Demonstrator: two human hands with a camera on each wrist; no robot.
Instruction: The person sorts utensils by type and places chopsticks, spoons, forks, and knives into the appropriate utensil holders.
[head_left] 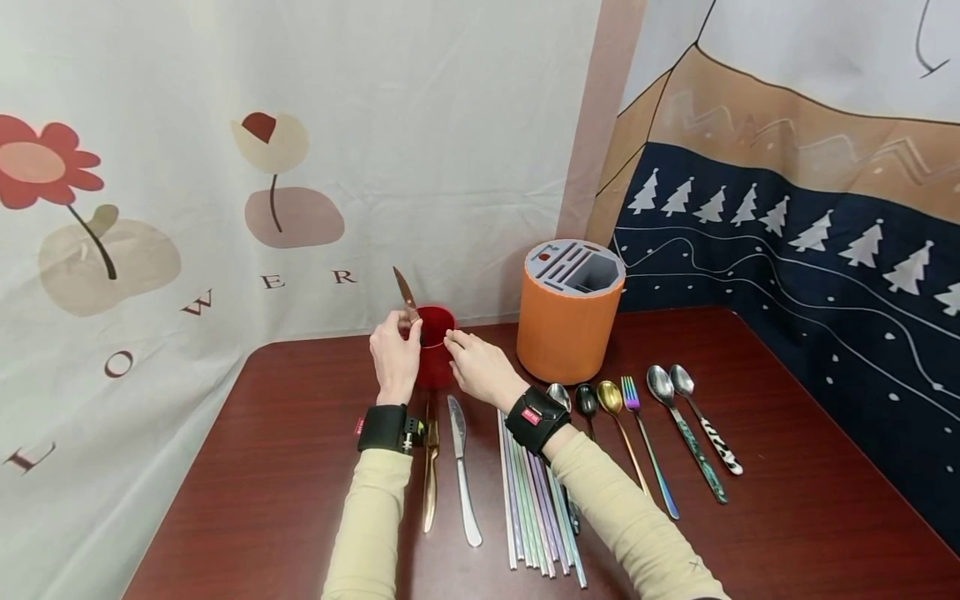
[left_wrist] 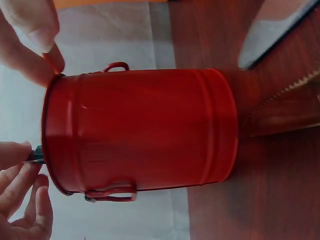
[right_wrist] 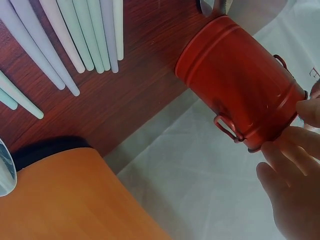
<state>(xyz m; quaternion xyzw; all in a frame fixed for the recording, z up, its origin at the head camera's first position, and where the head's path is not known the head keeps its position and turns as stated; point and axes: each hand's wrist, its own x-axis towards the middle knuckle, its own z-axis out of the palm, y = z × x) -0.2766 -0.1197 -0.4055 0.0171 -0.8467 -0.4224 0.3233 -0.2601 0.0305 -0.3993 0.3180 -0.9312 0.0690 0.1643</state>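
Note:
A red metal cup (head_left: 435, 371) with small side handles stands near the table's back edge. My left hand (head_left: 395, 354) pinches a knife (head_left: 406, 287) at the cup's left rim. Its blade points up, and a dark greenish part shows between the fingers in the left wrist view. Whether its lower end is inside the cup is hidden. My right hand (head_left: 483, 365) rests its extended fingertips on the opposite rim, seen also on the cup (right_wrist: 240, 85) in the right wrist view.
An orange cutlery holder (head_left: 566, 329) with a slotted grey top stands right of the cup. In front lie a gold knife (head_left: 430, 483), a silver knife (head_left: 463, 479), pastel chopsticks (head_left: 536, 508), several spoons (head_left: 611, 398) and a rainbow fork (head_left: 632, 396). Printed cloth hangs behind.

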